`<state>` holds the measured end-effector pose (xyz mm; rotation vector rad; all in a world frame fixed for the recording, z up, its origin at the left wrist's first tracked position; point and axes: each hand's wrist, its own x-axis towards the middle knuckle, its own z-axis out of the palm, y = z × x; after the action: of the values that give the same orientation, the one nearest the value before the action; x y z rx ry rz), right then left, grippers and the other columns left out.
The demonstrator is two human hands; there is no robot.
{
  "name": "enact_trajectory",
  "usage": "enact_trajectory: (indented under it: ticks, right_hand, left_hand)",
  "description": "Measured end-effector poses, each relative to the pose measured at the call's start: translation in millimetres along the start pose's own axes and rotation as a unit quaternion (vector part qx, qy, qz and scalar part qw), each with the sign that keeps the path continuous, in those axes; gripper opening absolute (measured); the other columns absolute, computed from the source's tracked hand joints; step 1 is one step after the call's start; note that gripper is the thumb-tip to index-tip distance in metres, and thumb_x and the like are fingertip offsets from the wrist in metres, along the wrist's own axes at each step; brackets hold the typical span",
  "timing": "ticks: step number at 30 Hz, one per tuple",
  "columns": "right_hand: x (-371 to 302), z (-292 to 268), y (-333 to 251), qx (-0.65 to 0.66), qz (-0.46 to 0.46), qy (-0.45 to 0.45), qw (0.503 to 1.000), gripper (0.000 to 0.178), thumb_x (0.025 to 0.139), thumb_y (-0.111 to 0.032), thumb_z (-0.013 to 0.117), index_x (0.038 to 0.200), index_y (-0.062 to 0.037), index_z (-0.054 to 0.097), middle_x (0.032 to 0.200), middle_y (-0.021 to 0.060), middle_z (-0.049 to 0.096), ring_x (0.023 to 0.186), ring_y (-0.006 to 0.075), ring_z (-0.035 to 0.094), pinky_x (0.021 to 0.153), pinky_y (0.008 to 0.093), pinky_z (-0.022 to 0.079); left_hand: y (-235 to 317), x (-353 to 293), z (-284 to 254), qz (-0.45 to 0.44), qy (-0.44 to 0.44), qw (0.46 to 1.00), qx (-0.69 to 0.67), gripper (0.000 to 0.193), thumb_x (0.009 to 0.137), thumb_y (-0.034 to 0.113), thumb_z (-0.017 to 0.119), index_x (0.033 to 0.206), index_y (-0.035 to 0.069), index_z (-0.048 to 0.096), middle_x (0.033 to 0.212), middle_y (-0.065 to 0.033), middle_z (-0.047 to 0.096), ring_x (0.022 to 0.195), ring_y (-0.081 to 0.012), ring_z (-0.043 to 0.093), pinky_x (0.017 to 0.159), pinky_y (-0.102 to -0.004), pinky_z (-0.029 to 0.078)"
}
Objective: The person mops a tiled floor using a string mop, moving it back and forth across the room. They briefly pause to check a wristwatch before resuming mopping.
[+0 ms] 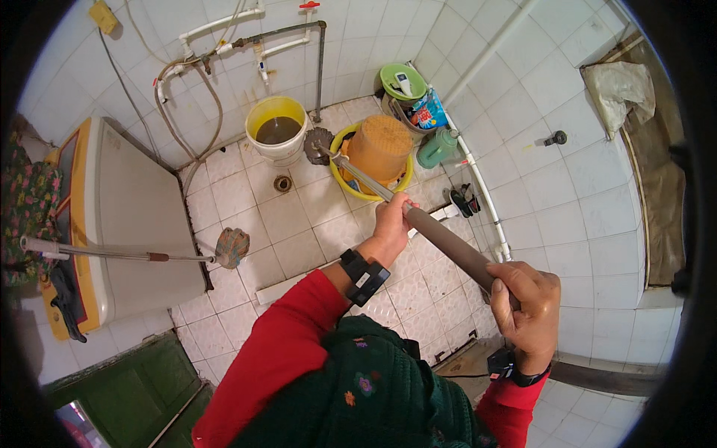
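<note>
A mop with a long handle [448, 243] slants across the middle of the view, held in both hands. My left hand [390, 228] is closed around the thin metal shaft, just past the thick grey-brown grip. My right hand [529, 302] wraps the grip near its upper end, thumb along the top. The dark, wet-looking mop head [319, 146] rests on the floor between a white bucket [287, 155] of murky water, yellow inside, and a yellow basin [358, 193]. The shaft passes in front of an orange bucket [382, 142], upside down in that basin.
A second mop [231, 246] leans by the white-and-yellow appliance [149, 224] at the left. A floor drain [282, 184] lies before the bucket. A green jug [439, 148], a green basin [396, 75] and dark slippers [464, 200] line the right wall; a hose [216, 119] hangs at the back.
</note>
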<state>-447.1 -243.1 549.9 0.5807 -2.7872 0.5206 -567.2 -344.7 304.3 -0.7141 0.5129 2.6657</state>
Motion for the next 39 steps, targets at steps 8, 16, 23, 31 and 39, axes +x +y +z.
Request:
enact_trajectory:
  ticks: [8,16,23,31,39]
  right_hand:
    - [-93.3,-48.5,-25.7,-0.055,0.032,-0.019,0.998,0.018,0.061,-0.002,0.06,0.078,-0.003,0.064,0.071,0.0113,0.062,0.052,0.0255,0.056,0.049,0.0315,0.043]
    - [-216.1,-113.0,-33.2,-0.073,0.145,0.055,0.985,0.015,0.071,-0.012,0.055,0.074,0.0012,0.059,0.067,0.0117,0.059,0.063,0.0192,0.056,0.056,0.0291,0.037]
    - [-279.9,-100.9,-2.5,0.01,0.233,0.109,0.966,0.015,0.081,-0.011,0.048,0.077,0.0016,0.056,0.073,0.0105,0.058,0.066,0.0158,0.052,0.058,0.0251,0.039]
    - [-299.0,-36.0,16.7,0.048,0.329,0.064,0.941,0.014,0.077,-0.009,0.049,0.08,0.0019,0.058,0.077,0.0116,0.06,0.073,0.0211,0.057,0.069,0.0308,0.044]
    - [-198.2,69.8,-0.1,0.14,0.236,-0.073,0.959,0.018,0.078,0.0,0.053,0.093,-0.0017,0.062,0.078,0.0156,0.061,0.068,0.0275,0.061,0.062,0.0338,0.048]
  left_hand:
    - [-59.5,-85.6,-34.2,-0.057,-0.063,0.995,0.047,0.017,0.08,0.019,0.057,0.072,0.005,0.05,0.072,-0.0069,0.052,0.073,-0.0184,0.054,0.069,-0.0337,0.048]
    - [-116.3,-160.9,-89.0,-0.253,-0.116,0.955,0.101,0.031,0.085,0.035,0.055,0.084,0.004,0.052,0.094,-0.014,0.059,0.089,-0.0227,0.058,0.08,-0.0361,0.048]
    - [-131.7,-92.5,-148.7,-0.197,0.03,0.977,0.072,0.012,0.079,0.013,0.057,0.083,0.004,0.049,0.082,-0.0083,0.053,0.089,-0.0256,0.058,0.079,-0.0429,0.048]
    - [-105.9,-51.8,-216.0,-0.183,0.125,0.97,0.095,0.009,0.077,0.012,0.053,0.078,0.003,0.05,0.08,-0.0108,0.056,0.08,-0.0271,0.059,0.077,-0.044,0.049]
    - [-15.3,37.3,-301.5,0.002,0.058,0.965,0.256,0.013,0.078,0.011,0.055,0.07,0.002,0.05,0.068,-0.0103,0.054,0.064,-0.0225,0.056,0.068,-0.0403,0.053]
